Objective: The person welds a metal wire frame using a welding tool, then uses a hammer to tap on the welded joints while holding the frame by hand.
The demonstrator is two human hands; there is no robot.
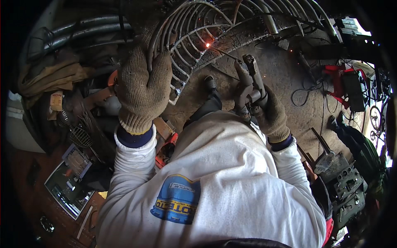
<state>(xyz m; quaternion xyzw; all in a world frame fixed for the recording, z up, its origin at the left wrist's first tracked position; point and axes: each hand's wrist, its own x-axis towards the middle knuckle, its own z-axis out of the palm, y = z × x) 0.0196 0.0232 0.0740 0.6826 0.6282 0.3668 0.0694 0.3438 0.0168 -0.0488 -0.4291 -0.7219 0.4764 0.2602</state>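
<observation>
A curved metal grille of closely spaced bent bars (215, 26) stands at the top middle. My left hand (144, 84), in a brown knitted glove, grips its left edge, with a bar between thumb and fingers. My right hand (273, 115), gloved alike, is closed around a welding electrode holder (257, 78). From its jaws a thin welding rod (225, 53) reaches left to the grille. At the rod's end glows a bright orange spot (208, 45), against or very near a bar. Part of my right fingers is hidden behind the holder.
Metal pipes (87, 29) and brown cloth (58, 74) lie at the left. A red-and-black machine (345, 84) with loose cables stands on the concrete floor (285, 78) at the right. Below it is a grey metal machine (347, 186). Another person's leg (357, 140) shows beside it.
</observation>
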